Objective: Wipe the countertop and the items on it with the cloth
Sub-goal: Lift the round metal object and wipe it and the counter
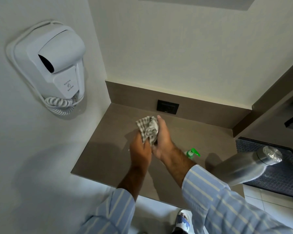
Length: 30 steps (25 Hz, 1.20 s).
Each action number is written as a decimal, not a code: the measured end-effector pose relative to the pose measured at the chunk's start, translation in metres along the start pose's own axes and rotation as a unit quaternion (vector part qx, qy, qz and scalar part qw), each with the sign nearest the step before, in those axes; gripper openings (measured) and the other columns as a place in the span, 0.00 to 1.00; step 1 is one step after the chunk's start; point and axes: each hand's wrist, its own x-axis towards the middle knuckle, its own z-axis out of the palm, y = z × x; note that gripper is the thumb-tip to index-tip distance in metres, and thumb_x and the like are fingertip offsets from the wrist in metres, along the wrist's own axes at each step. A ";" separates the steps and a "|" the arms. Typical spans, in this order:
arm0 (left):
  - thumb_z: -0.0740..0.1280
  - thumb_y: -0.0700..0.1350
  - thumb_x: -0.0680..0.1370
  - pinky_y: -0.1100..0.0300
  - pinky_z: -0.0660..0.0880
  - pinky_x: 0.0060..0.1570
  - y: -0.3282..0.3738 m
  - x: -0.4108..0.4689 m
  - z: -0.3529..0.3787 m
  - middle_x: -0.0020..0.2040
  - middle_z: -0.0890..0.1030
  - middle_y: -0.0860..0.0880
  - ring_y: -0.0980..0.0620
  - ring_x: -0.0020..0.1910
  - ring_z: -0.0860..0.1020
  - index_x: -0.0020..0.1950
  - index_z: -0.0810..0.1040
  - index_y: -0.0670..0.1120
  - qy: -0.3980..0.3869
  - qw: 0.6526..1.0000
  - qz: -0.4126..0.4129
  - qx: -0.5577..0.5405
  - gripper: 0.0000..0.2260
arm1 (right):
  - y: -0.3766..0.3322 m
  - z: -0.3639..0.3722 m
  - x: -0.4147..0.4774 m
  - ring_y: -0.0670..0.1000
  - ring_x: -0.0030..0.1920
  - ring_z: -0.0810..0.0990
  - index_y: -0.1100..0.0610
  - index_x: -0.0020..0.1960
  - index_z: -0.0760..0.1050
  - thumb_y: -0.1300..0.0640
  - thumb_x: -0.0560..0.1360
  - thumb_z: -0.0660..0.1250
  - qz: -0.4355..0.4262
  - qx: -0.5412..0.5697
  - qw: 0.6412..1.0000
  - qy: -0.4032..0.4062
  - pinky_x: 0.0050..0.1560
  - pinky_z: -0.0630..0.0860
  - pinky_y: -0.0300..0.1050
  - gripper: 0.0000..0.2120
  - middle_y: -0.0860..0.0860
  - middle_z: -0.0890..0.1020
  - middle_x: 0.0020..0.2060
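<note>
Above the brown countertop (107,149) both my hands meet. My left hand (139,149) grips a grey-and-white checked cloth (142,125) and presses it against a shiny rounded item (154,130). My right hand (163,137) holds that item from the right side, fingers pointing toward the wall. The cloth covers most of the item, so I cannot tell what it is. A small bottle with a green pump top (192,152) stands on the counter just right of my right wrist.
A tall steel bottle (247,168) stands at the counter's right end, beside a black ribbed tray (277,179). A black wall socket (167,106) sits in the back upstand. A white hair dryer (57,65) hangs on the left wall.
</note>
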 end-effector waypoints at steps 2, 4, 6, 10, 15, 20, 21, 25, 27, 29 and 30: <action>0.63 0.37 0.80 0.66 0.71 0.51 -0.009 0.027 0.000 0.56 0.84 0.41 0.43 0.56 0.81 0.61 0.80 0.39 0.005 0.994 -0.105 0.039 0.12 | 0.013 0.002 -0.004 0.54 0.46 0.87 0.63 0.54 0.86 0.38 0.82 0.55 0.010 -0.045 0.999 -0.017 0.52 0.83 0.47 0.32 0.60 0.87 0.47; 0.63 0.43 0.81 0.62 0.74 0.52 -0.007 0.044 -0.001 0.55 0.85 0.45 0.46 0.56 0.82 0.60 0.81 0.44 -0.015 0.986 -0.162 0.030 0.11 | 0.021 0.006 -0.006 0.54 0.54 0.86 0.62 0.63 0.82 0.38 0.83 0.56 0.002 -0.074 0.997 -0.011 0.61 0.80 0.49 0.31 0.60 0.86 0.56; 0.63 0.43 0.81 0.68 0.76 0.48 0.005 0.040 0.001 0.49 0.84 0.54 0.57 0.49 0.82 0.57 0.81 0.48 -0.024 0.989 -0.140 -0.031 0.09 | 0.013 0.011 -0.001 0.51 0.51 0.86 0.61 0.61 0.83 0.38 0.83 0.55 -0.016 -0.097 0.995 0.011 0.59 0.80 0.45 0.29 0.57 0.87 0.53; 0.67 0.43 0.79 0.63 0.78 0.42 -0.018 0.032 -0.005 0.46 0.86 0.50 0.54 0.43 0.84 0.50 0.82 0.47 -0.030 0.983 -0.149 -0.103 0.05 | -0.017 0.005 0.008 0.55 0.41 0.83 0.59 0.55 0.82 0.34 0.79 0.58 0.012 -0.070 0.996 0.062 0.47 0.80 0.46 0.30 0.58 0.84 0.43; 0.66 0.51 0.80 0.50 0.75 0.61 -0.145 0.056 -0.044 0.63 0.80 0.39 0.39 0.62 0.79 0.66 0.76 0.40 0.035 0.962 -0.268 0.026 0.19 | -0.045 -0.024 0.021 0.57 0.54 0.77 0.60 0.66 0.74 0.33 0.76 0.63 -0.010 -0.008 0.993 0.117 0.53 0.79 0.51 0.33 0.59 0.76 0.51; 0.56 0.58 0.81 0.42 0.67 0.69 -0.210 -0.001 -0.021 0.73 0.71 0.37 0.36 0.70 0.71 0.75 0.68 0.42 -0.083 0.908 -0.051 0.407 0.28 | -0.060 -0.036 0.022 0.63 0.66 0.78 0.60 0.68 0.74 0.33 0.75 0.64 -0.014 0.020 0.993 0.118 0.65 0.78 0.57 0.34 0.61 0.79 0.62; 0.54 0.58 0.81 0.41 0.66 0.69 -0.216 -0.001 -0.013 0.74 0.70 0.36 0.35 0.71 0.70 0.74 0.69 0.41 -0.081 0.899 -0.050 0.428 0.28 | -0.061 -0.038 0.022 0.63 0.65 0.79 0.59 0.72 0.72 0.33 0.75 0.64 -0.013 0.029 0.993 0.118 0.64 0.79 0.58 0.37 0.62 0.80 0.62; 0.55 0.57 0.82 0.42 0.69 0.66 -0.213 0.051 0.013 0.74 0.71 0.37 0.36 0.70 0.71 0.73 0.71 0.43 -0.087 0.895 -0.035 0.436 0.25 | -0.064 -0.051 0.024 0.62 0.61 0.81 0.60 0.71 0.74 0.34 0.75 0.65 -0.018 0.066 0.993 0.093 0.66 0.77 0.58 0.36 0.61 0.82 0.57; 0.56 0.56 0.81 0.42 0.70 0.64 -0.217 0.085 0.028 0.75 0.71 0.41 0.38 0.71 0.71 0.73 0.72 0.47 -0.131 0.892 0.013 0.433 0.24 | -0.063 -0.055 0.024 0.62 0.60 0.80 0.60 0.68 0.76 0.35 0.75 0.65 -0.014 0.085 0.993 0.084 0.67 0.76 0.58 0.33 0.64 0.81 0.58; 0.56 0.55 0.80 0.41 0.70 0.66 -0.219 0.107 0.048 0.78 0.68 0.47 0.42 0.74 0.68 0.74 0.70 0.52 -0.201 0.879 0.063 0.427 0.23 | -0.060 -0.060 0.024 0.63 0.65 0.80 0.61 0.67 0.77 0.35 0.75 0.65 -0.002 0.101 0.992 0.074 0.68 0.75 0.62 0.33 0.65 0.81 0.63; 0.57 0.54 0.80 0.40 0.69 0.67 -0.218 0.115 0.060 0.78 0.66 0.49 0.43 0.75 0.67 0.74 0.69 0.54 -0.239 0.874 0.091 0.413 0.22 | -0.058 -0.062 0.023 0.64 0.66 0.79 0.61 0.67 0.77 0.34 0.74 0.66 0.000 0.113 0.991 0.069 0.67 0.75 0.64 0.34 0.65 0.80 0.65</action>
